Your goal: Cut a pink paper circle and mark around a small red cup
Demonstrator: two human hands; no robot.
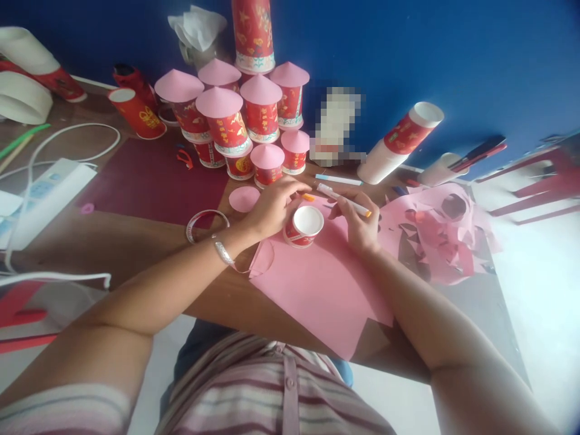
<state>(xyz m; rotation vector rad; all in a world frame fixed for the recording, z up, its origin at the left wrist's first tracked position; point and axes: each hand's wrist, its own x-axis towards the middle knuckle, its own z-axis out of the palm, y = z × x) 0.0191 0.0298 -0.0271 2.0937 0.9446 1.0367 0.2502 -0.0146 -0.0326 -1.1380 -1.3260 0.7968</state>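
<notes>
My left hand (270,208) is closed around a small red paper cup (304,226) that stands mouth-up on a pink paper sheet (317,290). It also pinches a small orange pen cap (309,197) at its fingertips. My right hand (359,222) grips a white marker pen (341,198) with an orange tip, held just right of the cup. A cut pink paper circle (244,199) lies left of my left hand. Several red cups with pink cone lids (226,121) are stacked behind.
Pink paper scraps (437,232) pile at the right. A stack of red cups (403,142) lies on its side beyond. A tape ring (206,225), a power strip (43,196) with cables and a loose blue pen (338,179) are also on the table.
</notes>
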